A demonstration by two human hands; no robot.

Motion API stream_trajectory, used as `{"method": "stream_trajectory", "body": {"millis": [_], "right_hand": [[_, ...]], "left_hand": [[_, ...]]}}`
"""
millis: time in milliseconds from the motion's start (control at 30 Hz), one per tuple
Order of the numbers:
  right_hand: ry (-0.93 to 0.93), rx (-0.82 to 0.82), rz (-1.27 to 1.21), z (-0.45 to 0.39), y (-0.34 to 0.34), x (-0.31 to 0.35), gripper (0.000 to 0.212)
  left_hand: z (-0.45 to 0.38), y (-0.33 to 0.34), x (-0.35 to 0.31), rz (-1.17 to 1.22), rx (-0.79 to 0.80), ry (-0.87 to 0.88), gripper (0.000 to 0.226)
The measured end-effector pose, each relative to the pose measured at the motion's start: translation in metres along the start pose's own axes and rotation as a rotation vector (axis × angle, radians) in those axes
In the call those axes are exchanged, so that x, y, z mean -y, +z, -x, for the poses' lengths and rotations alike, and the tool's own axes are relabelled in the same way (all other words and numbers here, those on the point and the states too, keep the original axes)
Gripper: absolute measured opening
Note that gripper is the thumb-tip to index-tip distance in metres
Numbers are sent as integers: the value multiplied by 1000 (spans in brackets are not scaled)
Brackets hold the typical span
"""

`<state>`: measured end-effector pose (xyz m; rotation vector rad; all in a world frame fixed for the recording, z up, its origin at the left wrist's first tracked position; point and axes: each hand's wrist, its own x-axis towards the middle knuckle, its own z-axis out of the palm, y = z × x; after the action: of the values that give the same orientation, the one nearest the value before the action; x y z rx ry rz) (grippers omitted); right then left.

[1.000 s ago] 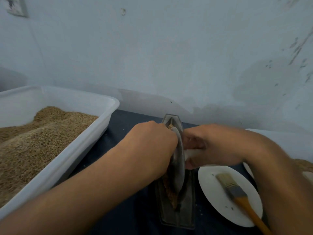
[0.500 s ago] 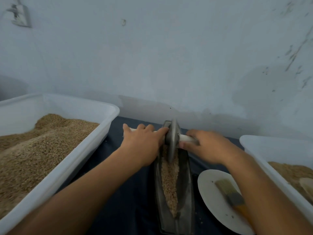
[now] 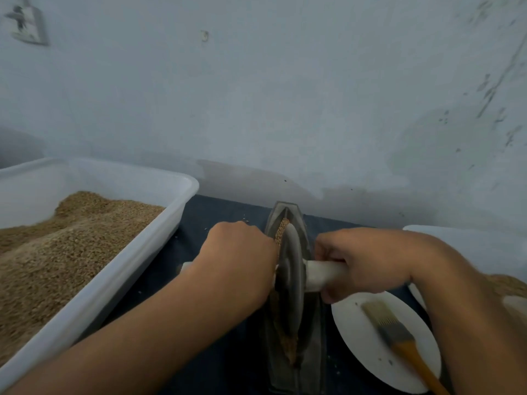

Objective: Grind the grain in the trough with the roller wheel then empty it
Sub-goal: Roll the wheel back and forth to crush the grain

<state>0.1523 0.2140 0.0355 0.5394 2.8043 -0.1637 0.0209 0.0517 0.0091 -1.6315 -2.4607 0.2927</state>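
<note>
- Half a second before, the wheel (image 3: 291,277) stood at the trough's (image 3: 310,240) far end; now it had rolled back to the middle, upright in the groove.
- The left hand (image 3: 239,263) was closed round the left handle, whose white tip (image 3: 185,267) showed past the wrist; earlier its fingers lay flatter over it.
- The right hand (image 3: 362,263) was wrapped round the right handle (image 3: 322,273).
- Grain (image 3: 281,230) that had lain open along the groove was now mostly hidden by the wheel and left hand, showing only beyond and in front of the wheel.
- The trough lay lengthwise on the dark worktop (image 3: 216,212), its far tip near the back edge by the wall.
- A tub (image 3: 142,255) of grain sat at the left edge.
- A plate (image 3: 356,332) carrying a brush (image 3: 390,332) lay just right of the trough.
- A second tub (image 3: 470,243) sat at the right, partly behind the right forearm.
</note>
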Motion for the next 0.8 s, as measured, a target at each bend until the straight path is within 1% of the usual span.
{"method": "stream_trajectory", "body": {"millis": [100,133,200,233,300,367,433,533,600,667,767,800], "right_hand": [[22,-15,47,-1,0,7,38],[50,-12,53,-4,2,8,37],[113,8,81,-12,9,6,36],[147,12,103,-17,13,4,35],[212,-22,105,-30,22,-2,32],[258,-99,76,-42,30,-10,28],[278,-217,73,-50,36,-16,25],[303,-424,97,-59,45,-19,23],[315,-494,103,-62,47,-18,23],[323,-477,90,-63,47,-19,22],[287,-325,102,-55,39,-17,20],[272,-258,119,-51,35,-15,23]], "left_hand": [[-2,5,2,-18,25,-4,30],[-5,8,3,-18,43,-9,26],[-14,16,6,25,58,-21,10],[-19,22,8,55,51,-37,8],[-28,31,13,93,-5,-84,21],[-39,39,16,126,-101,-129,28],[-47,47,15,150,-207,-166,32],[-54,58,12,124,-343,-193,31],[-55,61,13,113,-383,-194,29],[-56,60,14,109,-380,-183,28],[-53,54,13,133,-276,-171,30],[-51,51,13,138,-226,-169,29]]}}
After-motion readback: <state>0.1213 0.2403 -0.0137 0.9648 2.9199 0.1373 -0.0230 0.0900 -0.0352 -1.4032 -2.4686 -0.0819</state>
